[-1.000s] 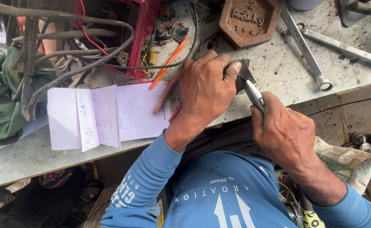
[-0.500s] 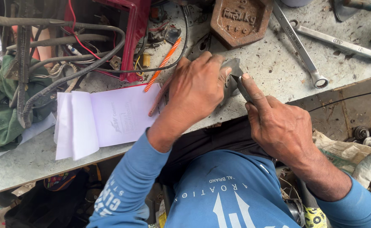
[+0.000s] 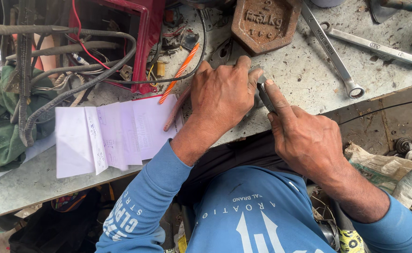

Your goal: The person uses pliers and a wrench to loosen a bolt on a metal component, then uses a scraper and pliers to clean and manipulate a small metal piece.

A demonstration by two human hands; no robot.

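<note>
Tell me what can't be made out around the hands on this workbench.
- Head view: the small grey metal piece is mostly covered by the left hand and right hand; its shape is unclear.
- Red box: contents cut off by the top edge, tangled in cables.
- Folded papers: writing too small.

metal piece (image 3: pixel 263 93) | small, dark grey, flat | mostly hidden betw. both hands | on bench edge
</note>
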